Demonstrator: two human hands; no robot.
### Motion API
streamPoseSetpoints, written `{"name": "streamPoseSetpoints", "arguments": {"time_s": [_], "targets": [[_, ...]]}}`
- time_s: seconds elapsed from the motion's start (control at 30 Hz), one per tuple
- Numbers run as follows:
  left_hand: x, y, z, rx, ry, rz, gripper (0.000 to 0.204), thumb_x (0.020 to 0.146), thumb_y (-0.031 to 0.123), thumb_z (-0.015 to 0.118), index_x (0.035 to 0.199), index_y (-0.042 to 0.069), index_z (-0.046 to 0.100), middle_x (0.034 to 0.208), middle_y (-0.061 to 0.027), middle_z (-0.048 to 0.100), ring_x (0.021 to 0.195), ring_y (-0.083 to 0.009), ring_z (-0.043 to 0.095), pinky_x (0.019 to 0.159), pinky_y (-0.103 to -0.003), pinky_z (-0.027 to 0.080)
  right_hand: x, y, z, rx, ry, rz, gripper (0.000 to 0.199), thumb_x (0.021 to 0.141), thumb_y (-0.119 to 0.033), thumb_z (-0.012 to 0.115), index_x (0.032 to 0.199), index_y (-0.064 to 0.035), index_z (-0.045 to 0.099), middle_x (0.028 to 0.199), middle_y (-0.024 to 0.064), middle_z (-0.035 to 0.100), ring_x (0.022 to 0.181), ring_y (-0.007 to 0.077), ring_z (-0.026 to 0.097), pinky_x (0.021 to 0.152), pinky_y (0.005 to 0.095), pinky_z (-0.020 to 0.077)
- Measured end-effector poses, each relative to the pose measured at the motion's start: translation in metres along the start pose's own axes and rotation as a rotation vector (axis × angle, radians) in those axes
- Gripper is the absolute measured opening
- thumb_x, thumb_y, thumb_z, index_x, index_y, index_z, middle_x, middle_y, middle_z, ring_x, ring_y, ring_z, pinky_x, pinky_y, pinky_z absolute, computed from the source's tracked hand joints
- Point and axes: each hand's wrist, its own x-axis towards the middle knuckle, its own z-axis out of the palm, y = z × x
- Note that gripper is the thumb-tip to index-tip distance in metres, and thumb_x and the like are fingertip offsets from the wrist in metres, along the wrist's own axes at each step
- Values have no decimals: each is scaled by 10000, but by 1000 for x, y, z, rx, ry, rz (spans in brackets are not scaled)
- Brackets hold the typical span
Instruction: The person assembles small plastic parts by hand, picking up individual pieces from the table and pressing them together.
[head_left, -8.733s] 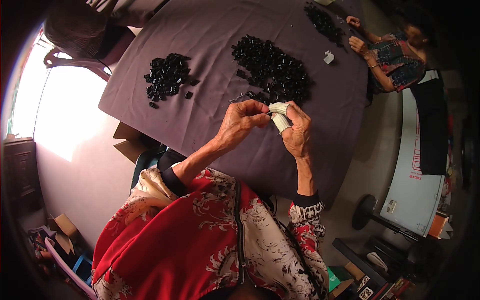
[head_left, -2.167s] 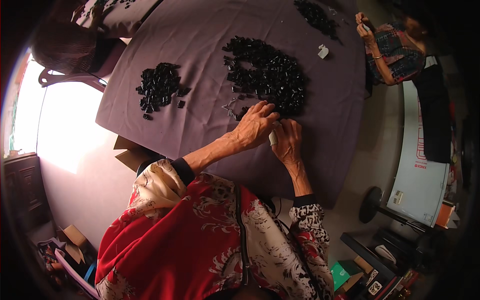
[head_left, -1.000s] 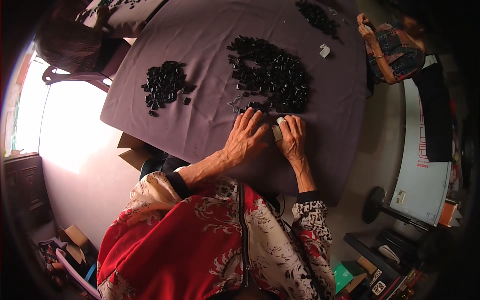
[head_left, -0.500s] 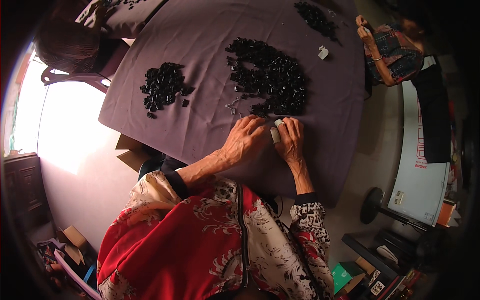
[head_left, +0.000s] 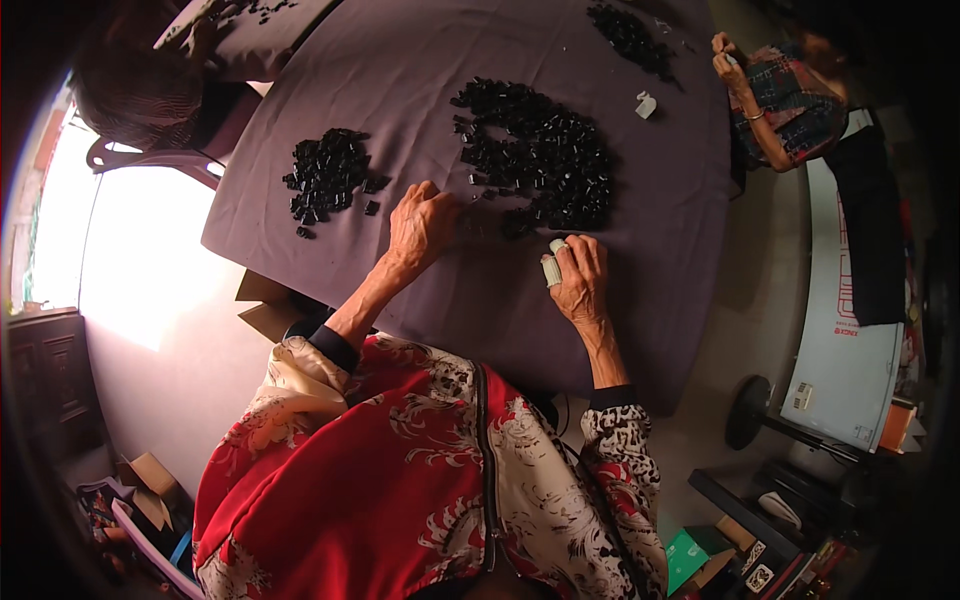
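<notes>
A large heap of small shiny black plastic pieces (head_left: 540,155) lies on the purple cloth in front of me, and a smaller heap of similar pieces (head_left: 328,175) is to its left. Between the two heaps is my left hand (head_left: 424,225), fingers curled in and fingertips hidden from view. My right hand (head_left: 580,285) rests on the cloth just below the near edge of the large heap. Pale wrappings (head_left: 551,268) cover its thumb and a finger. Its fingers are bent together, and whatever they hold is out of sight.
The purple cloth (head_left: 640,300) covers the table. Farther off are another black heap (head_left: 630,38) and a white scrap (head_left: 646,104). Another person (head_left: 790,100) sits at the right with hands raised; a second person's head (head_left: 140,95) shows at upper left.
My left hand has moved left and a little away from me, from beside the right hand to the gap between heaps. Thin clear bits by the large heap no longer show. My right hand stayed put.
</notes>
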Motion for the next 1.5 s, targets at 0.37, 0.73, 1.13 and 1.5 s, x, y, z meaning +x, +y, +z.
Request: {"name": "streamPoseSetpoints", "arguments": {"time_s": [0.37, 0.73, 1.13, 1.5], "targets": [[-2, -5, 9, 65, 2, 143, 54, 744, 82, 586, 775, 38, 582, 777, -102, 518, 767, -295, 521, 665, -394, 444, -2, 1, 0, 18, -14, 20, 176, 731, -103, 657, 829, 9, 564, 932, 117, 535, 883, 295, 516, 769, 405, 415], [-8, -6, -4, -80, -15, 151, 60, 753, 74, 594, 806, 44, 593, 815, -100, 528, 789, -298, 521, 703, -386, 440, -1, -1, -2, 45, -8, 58, 163, 723, -85, 661, 826, -2, 566, 918, 107, 524, 891, 286, 510, 796, 412, 410], [-5, 5, -14, -447, -93, -175, 118, 800, 134, 579, 860, 39, 615, 817, -123, 573, 775, -284, 580, 693, -355, 455, 20, -12, -23, 228, -21, 72, 182, 699, -8, 616, 868, 31, 561, 878, 140, 548, 837, 307, 531, 745, 402, 433], [-7, 43, -18, -872, -394, -454, 198, 860, 200, 592, 898, 6, 599, 744, -7, 569, 706, -79, 512, 652, -238, 419, 62, -39, -13, 490, -55, 59, 189, 720, 14, 564, 909, 16, 575, 860, 143, 575, 799, 335, 539, 710, 396, 448]]}}
